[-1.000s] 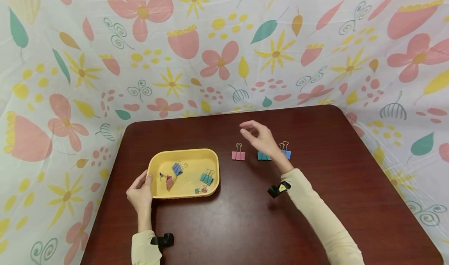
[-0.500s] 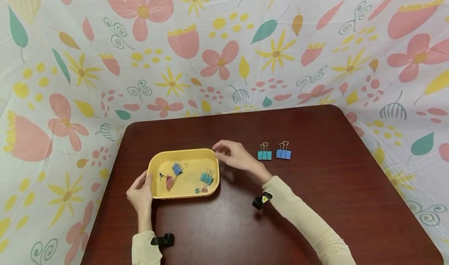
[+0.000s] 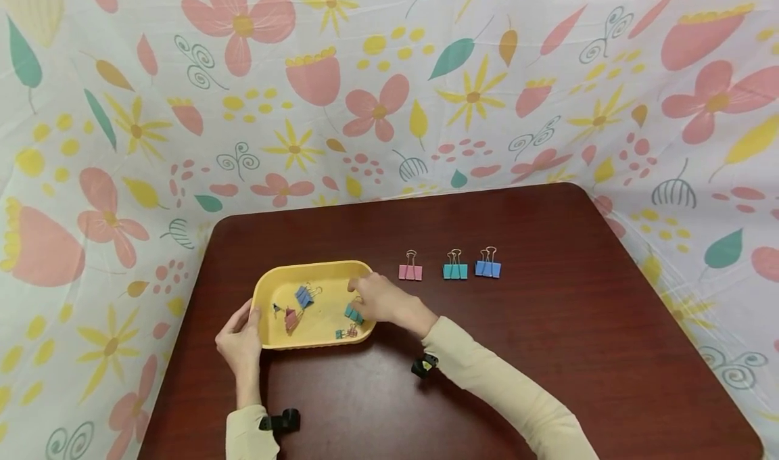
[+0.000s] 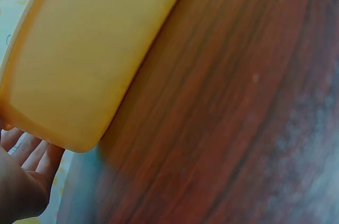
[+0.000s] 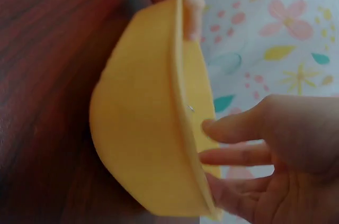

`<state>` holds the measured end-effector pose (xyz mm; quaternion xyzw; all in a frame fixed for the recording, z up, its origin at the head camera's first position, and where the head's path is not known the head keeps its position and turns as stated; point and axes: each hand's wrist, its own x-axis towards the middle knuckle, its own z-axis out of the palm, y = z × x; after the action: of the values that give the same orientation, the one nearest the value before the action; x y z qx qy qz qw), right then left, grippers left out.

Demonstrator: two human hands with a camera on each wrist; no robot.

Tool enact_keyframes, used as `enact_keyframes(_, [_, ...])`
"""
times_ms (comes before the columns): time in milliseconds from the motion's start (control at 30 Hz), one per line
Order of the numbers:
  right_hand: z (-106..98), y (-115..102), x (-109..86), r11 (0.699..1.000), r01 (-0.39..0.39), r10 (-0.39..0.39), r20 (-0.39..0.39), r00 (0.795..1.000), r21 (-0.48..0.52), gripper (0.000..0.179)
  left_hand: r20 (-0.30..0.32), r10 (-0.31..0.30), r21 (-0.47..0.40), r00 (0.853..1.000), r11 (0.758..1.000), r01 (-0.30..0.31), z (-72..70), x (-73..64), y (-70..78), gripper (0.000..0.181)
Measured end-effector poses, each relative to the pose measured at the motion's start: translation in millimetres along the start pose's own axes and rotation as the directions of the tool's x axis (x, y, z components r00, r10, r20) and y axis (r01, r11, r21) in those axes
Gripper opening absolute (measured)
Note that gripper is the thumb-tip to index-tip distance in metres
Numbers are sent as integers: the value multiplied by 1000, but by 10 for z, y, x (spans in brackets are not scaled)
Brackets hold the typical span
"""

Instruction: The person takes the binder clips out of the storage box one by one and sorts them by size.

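The left hand [image 3: 240, 345] gripped the yellow tray [image 3: 313, 271] at left; the right hand [image 3: 386, 302], fingers apart, hung over its right end. 3 clips [image 3: 455, 271] stood arranged farther right; other clips [image 3: 304, 297] lay inside, seemingly unplaced.

Both hands are held at the yellow tray [image 3: 322, 315], one at each end.
The tray's left end is gripped by the left hand [image 3: 239, 336], thumb at the rim, fingers outside; the right hand [image 3: 387, 302] is reached over the right end, thumb and fingers parted and slightly bent. The sleeved right forearm [image 3: 508, 391] is slanted in from the tray's near right, the left forearm [image 3: 251, 433] kept straighter.
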<state>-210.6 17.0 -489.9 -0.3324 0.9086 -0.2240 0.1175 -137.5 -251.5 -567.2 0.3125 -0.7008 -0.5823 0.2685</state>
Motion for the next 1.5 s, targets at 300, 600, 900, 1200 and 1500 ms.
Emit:
enact_keyframes(300, [70, -46, -5, 996, -2, 0, -20, 1000, -84, 7, 21, 11, -14, 1000, 1000, -10, 31, -25, 4, 26])
enact_keyframes(600, [-8, 22, -4, 997, 81, -82, -189, 979, -10, 15, 2, -4, -22, 1000, 1000, 4, 12, -24, 46, 24])
enact_keyframes(900, [-184, 67, -31, 993, 114, -92, -389, 916, 31, 11, -8, 3, -6, 1000, 1000, -4, 2, -15, 2, 24])
enact_keyframes(1200, [-344, 261, -149, 992, 83, -37, -417, 908, 93, 11, 1, 28, 32, 1000, 999, -28, -11, -11, -9, 23])
enact_keyframes(1500, [-343, 466, -298, 994, 34, 12, -411, 912, 105, 11, 14, 44, 39, 999, 998, -45, -18, -4, 24, 24])
